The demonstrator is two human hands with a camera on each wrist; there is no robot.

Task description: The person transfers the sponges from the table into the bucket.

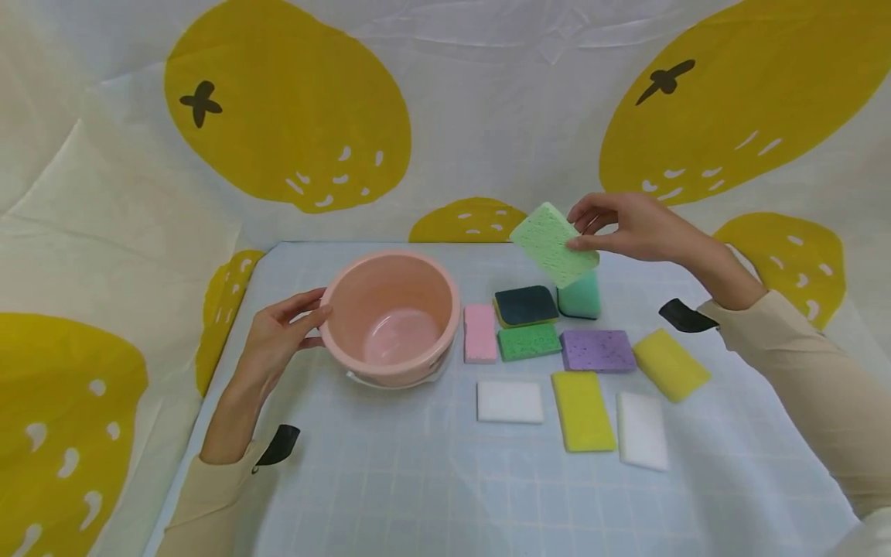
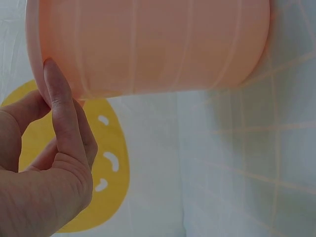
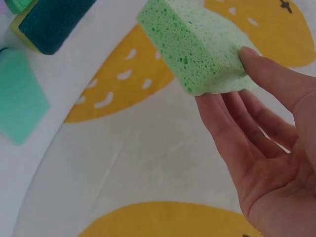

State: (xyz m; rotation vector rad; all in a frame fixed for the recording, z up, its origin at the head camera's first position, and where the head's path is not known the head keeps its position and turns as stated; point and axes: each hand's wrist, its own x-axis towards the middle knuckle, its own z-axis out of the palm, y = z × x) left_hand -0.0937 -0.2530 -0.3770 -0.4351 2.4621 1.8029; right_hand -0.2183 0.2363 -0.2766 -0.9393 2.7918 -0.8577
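A pink bucket stands upright on the table, its inside bare in the head view. My left hand pinches its rim on the left side, thumb and fingers on either side of the edge, as the left wrist view also shows. At the back right, my right hand holds a pale green porous sponge up above the table. In the right wrist view the thumb lies on one face of this sponge and the fingers are under the other.
Right of the bucket lie a pink sponge, a dark-topped sponge, a green one, a teal one, a purple one, yellow ones and white ones. A lemon-print cloth hangs behind.
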